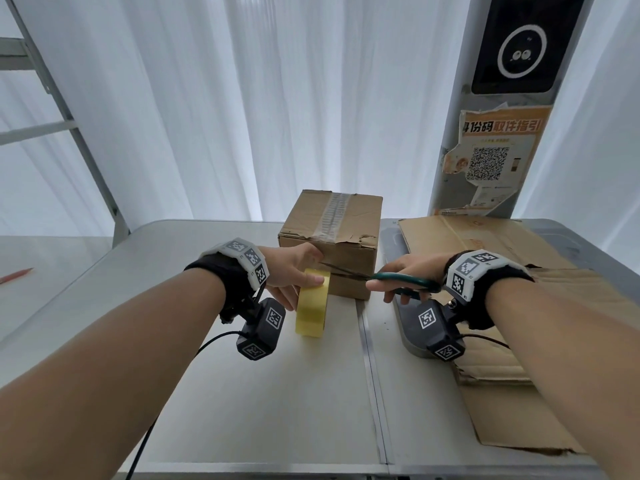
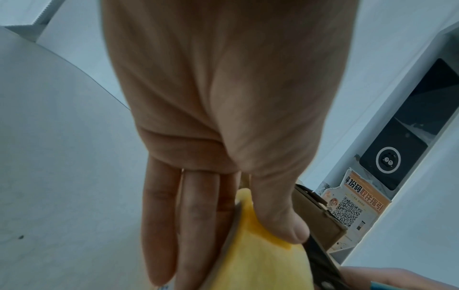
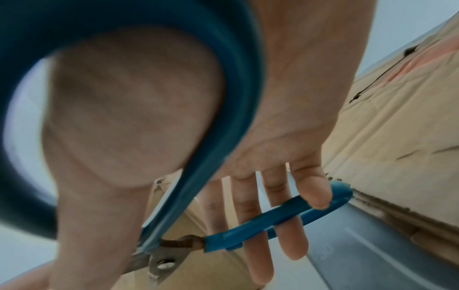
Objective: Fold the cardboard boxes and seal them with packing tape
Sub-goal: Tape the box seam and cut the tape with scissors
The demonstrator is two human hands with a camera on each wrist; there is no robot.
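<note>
A brown cardboard box stands closed at the table's middle, with clear tape along its top seam. In front of it a yellow tape roll stands on edge. My left hand grips the roll, thumb on its rim and fingers down its left side. My right hand holds teal-handled scissors, thumb through one loop and fingers through the other. The handles are spread. The blades point left, across the box's front, toward the top of the roll.
Flattened cardboard lies on the table's right half, under my right forearm. A grey post with a dark screen and orange poster rises behind it. A red pencil lies far left. A seam divides the grey table.
</note>
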